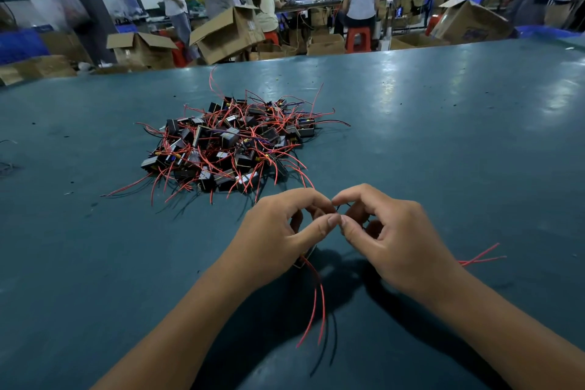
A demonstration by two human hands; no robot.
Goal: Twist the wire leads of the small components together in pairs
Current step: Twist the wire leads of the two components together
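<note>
Near the camera, left hand [278, 231] and right hand [389, 231] pinch thin wire leads [338, 209]; each grip could slip, undoing the twist.

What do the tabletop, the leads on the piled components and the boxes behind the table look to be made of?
Tabletop: a smooth teal coating, semi-gloss, as the window glare suggests; the base is unclear. Leads in the pile: thin wire in red and black insulation, likely plastic, bending freely. Boxes: brown corrugated cardboard, matte, flaps folded open.
</note>
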